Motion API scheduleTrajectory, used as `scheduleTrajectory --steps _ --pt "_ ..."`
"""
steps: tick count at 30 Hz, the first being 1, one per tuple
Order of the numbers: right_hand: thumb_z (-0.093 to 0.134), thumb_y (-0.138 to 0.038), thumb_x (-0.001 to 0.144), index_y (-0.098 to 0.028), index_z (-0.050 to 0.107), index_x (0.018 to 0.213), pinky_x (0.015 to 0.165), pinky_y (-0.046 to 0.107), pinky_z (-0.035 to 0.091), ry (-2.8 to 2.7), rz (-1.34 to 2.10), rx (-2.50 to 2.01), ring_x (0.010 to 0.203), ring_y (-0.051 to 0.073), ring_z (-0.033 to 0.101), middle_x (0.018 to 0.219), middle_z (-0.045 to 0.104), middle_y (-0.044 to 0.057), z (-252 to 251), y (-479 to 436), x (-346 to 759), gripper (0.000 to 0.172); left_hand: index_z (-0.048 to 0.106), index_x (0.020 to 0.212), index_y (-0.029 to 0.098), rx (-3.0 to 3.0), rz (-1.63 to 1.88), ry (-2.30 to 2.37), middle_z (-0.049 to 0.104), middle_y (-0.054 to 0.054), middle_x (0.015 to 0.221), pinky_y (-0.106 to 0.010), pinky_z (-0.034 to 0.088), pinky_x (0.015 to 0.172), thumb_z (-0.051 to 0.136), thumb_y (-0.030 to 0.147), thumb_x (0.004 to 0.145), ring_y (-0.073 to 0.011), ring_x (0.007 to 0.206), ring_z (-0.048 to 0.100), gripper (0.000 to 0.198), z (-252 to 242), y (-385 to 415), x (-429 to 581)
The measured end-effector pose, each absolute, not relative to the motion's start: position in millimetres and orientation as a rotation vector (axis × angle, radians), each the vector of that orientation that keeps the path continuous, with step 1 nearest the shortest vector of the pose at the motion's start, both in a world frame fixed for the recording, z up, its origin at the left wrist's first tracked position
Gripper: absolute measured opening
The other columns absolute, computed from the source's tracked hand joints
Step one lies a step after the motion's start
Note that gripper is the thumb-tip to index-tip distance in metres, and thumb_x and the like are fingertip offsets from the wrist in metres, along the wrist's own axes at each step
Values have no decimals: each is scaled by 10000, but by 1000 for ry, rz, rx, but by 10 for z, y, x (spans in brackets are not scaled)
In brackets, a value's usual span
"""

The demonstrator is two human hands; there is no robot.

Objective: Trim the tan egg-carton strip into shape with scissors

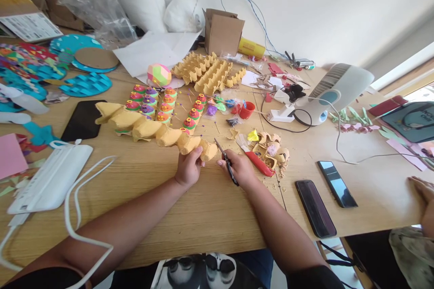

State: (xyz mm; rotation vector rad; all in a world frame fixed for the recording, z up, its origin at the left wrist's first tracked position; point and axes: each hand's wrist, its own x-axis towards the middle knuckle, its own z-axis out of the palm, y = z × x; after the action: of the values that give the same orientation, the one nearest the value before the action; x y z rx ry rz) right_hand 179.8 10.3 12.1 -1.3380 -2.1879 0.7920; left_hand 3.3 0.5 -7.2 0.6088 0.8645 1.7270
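Note:
My left hand (188,168) is closed on the right end of a long strip of yellow egg carton (166,135), holding it above the table. The strip runs up and to the left in a row of cups. In my right hand (241,168) is a pair of dark-handled scissors (226,160), its blades pointing up and left beside the strip's right end. Whether the blades touch the carton I cannot tell. Behind the strip stand rows of painted carton cups in red, purple and orange (169,99), partly hidden by it. Another painted row (194,115) stands further right.
More yellow egg carton (213,72) lies at the back. Carton scraps (271,149) and a red-handled tool (259,163) sit right of my hands. Two phones (317,207), a white fan (339,90) and a white power strip (50,176) with cable surround the area. Another person's hand (423,189) rests at right.

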Motion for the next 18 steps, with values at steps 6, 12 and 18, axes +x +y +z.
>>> scheduleTrajectory --steps 6,12,18 --pt "574 -649 936 -236 570 852 587 263 354 -1978 829 -1356 600 157 500 655 549 -15 130 149 1838 422 551 760 202 612 1748 840 511 75 556 -194 331 379 796 371 731 -61 408 425 299 -61 17 30" --pt "583 -701 906 -237 522 845 464 243 329 -1588 1183 -1210 458 115 424 548 434 -72 51 92 1722 472 624 854 196 656 1750 844 618 43 651 -217 417 452 846 490 725 -89 487 524 390 -80 10 57" --pt "661 -662 872 -219 589 1040 443 239 390 -1408 1388 -1008 420 117 475 501 497 -92 41 46 1633 479 643 830 185 884 1632 904 612 17 628 -249 457 556 739 554 857 -118 559 562 382 -184 -69 56"
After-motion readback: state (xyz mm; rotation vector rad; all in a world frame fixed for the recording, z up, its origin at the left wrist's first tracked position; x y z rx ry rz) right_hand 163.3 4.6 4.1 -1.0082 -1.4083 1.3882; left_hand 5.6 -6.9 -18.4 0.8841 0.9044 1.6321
